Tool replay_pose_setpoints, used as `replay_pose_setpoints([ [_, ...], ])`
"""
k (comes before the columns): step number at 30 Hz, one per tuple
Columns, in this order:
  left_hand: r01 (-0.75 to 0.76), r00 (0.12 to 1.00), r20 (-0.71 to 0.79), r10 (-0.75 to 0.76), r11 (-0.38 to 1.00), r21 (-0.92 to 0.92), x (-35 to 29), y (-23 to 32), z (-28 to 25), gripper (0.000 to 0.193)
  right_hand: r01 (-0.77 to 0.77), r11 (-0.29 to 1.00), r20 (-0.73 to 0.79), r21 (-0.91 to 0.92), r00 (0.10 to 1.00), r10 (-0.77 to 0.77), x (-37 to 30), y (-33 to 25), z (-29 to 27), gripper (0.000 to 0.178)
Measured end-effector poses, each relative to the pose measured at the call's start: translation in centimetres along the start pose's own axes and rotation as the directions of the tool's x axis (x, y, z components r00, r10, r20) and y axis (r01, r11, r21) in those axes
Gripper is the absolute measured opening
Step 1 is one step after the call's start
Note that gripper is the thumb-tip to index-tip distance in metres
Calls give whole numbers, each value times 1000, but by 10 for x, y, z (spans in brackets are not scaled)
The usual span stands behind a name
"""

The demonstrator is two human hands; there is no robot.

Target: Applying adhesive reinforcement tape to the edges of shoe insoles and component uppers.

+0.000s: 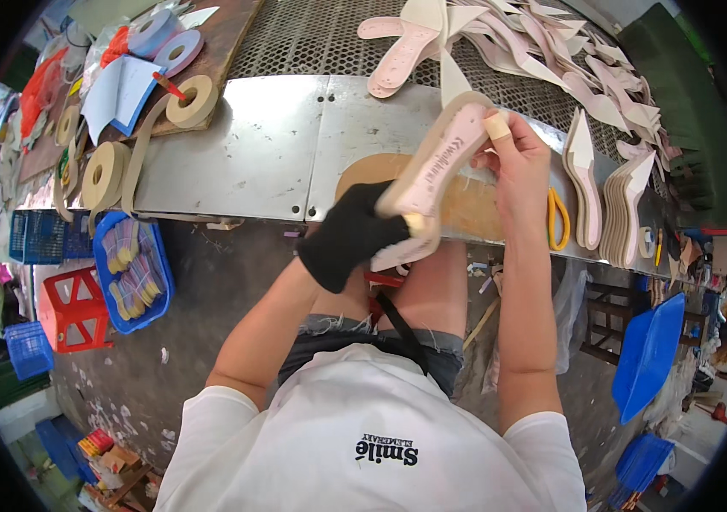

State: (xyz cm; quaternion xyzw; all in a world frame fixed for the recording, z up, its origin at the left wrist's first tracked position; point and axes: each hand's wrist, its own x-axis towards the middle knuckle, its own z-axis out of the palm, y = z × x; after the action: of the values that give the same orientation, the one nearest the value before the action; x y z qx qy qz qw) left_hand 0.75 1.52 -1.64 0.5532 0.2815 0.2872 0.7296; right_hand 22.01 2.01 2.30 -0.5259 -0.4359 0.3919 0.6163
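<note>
My left hand, in a black glove with a bare or wrapped thumb tip, grips a pale pink shoe insole with a beige rim and dark print. The insole is tilted up over the bench edge. My right hand is bare, with a tan tape band round the thumb. Its thumb presses on the insole's far end and its other fingers curl in beside it. Beneath the insole, a brown board lies on the metal bench top.
Loose insoles are heaped on the perforated mesh beyond. Stacked insoles stand at right, near a yellow loop handle. Tape rolls sit at left. Below are a blue basket of gloves and a red stool.
</note>
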Motion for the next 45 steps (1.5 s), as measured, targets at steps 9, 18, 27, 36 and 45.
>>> replay_pose_setpoints([
  [9,-253,902,-37,430,597,761,1,9,19,26,181,816,33,-548,980,-195,1,-13,22,70],
  [18,-116,979,-125,161,943,311,-11,21,13,29,311,773,110,-553,947,-302,-9,-14,35,84],
  [27,-127,932,-356,67,981,-149,2,14,2,30,-303,946,194,-117,927,321,-35,6,16,24],
  [36,6,969,-228,-91,939,-345,11,-7,-13,38,534,573,187,-621,811,-554,-43,-6,5,21],
  [45,-12,997,56,62,767,-641,19,1,-2,47,-107,674,-331,-731,920,-212,-30,-18,-122,30],
])
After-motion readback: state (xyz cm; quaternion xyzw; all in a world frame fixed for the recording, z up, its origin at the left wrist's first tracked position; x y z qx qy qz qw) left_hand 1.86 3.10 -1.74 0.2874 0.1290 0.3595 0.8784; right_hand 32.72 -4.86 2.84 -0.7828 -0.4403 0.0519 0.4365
